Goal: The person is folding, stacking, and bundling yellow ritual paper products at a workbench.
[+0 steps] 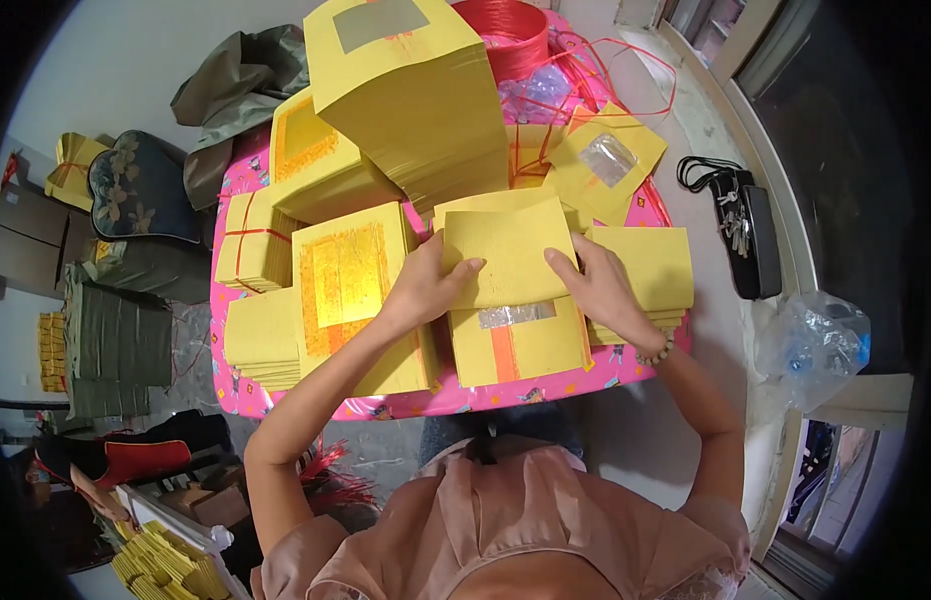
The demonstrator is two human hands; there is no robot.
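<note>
Both hands hold a piece of plain yellow paper [508, 255] above a stack of yellow paper [531, 355] near the table's front edge. My left hand [426, 285] is closed on its left side, thumb on top. On the opposite side my right hand [608, 290] grips it the same way; the fingers underneath are hidden. The stack's top sheet shows an orange stripe and a silver patch. Left of it lies a stack with gold-foil squares [351, 280]. To the right, several yellow sheets [646, 265] are piled in a fanned stack.
A tall yellow paper stack [416, 120] rises behind my hands. The table has a pink patterned cover [386, 405]. Red plastic strapping [506, 40] lies coiled at the back. Keys [733, 215] rest by a black case on the right. At lower left, another person's hand [111, 508] shows.
</note>
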